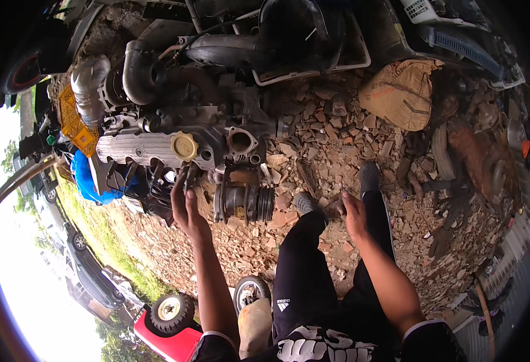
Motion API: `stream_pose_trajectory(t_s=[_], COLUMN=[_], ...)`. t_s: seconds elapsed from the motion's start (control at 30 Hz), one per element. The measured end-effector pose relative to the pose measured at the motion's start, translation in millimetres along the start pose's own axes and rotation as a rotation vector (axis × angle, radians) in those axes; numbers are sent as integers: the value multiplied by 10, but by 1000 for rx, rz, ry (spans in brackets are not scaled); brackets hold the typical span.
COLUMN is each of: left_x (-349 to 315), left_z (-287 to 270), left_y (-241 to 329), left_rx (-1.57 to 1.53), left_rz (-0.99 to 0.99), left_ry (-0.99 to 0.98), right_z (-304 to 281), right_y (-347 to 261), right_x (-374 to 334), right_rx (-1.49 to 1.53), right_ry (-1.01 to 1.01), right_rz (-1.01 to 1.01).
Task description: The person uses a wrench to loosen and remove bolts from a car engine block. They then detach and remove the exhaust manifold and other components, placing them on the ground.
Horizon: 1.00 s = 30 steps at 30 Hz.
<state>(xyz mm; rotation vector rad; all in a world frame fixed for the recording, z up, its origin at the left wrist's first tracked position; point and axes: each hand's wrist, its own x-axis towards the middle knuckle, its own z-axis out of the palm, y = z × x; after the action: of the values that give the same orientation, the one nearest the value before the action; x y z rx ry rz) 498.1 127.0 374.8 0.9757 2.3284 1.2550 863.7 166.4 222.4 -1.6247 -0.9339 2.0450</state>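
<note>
A large engine [156,145] with a ribbed metal valve cover and a yellowish oil filler cap [184,146] lies ahead of me on the left. My left hand [187,208] reaches to its near side, just below the cap. Those fingers are stretched out, with dark fingertips against or close to the engine; exact contact is unclear. To the right of that hand is a grooved pulley [265,204] at the engine's end. My right hand [354,216] hangs above the rubble by my feet, fingers curled together. Whatever it may hold is dark and too small to name.
Broken brick and stone [349,142] cover the ground. A crumpled brown paper sack [400,93] lies ahead to the right, near rusty metal parts [476,151]. Beside the engine's left end are a yellow plastic crate [75,123] and a blue sheet [87,181]. Parked vehicles stand farther left.
</note>
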Motion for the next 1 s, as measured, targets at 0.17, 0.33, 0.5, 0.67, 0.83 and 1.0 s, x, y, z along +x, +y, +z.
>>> stream_pose_trajectory(t_s=[0.17,0.33,0.5,0.67,0.83,1.0], left_x=[-1037,-1299,-1503,-1175,-1174,-1531], left_z=[1386,2348,2802,2887,2715,2338], left_y=[-328,-1009,-1651,-1761,-1925,-2327], left_rx=[298,217,283,282,333,516], left_rz=[15,-104,-171,-82,-33,-79], left_ry=[-238,-164,-168,-293,-363,-264], right_z=[156,404,545,696,1154,1534], right_y=[63,307,613,1113,979,1138], right_x=[1311,2233,2639,3165,3206,3334], right_rx=[125,149,121,322,359,282], right_ry=[-371,-446,-465,-460,-585,-829], right_rz=[-78,-137,-244,-89,-117,-296])
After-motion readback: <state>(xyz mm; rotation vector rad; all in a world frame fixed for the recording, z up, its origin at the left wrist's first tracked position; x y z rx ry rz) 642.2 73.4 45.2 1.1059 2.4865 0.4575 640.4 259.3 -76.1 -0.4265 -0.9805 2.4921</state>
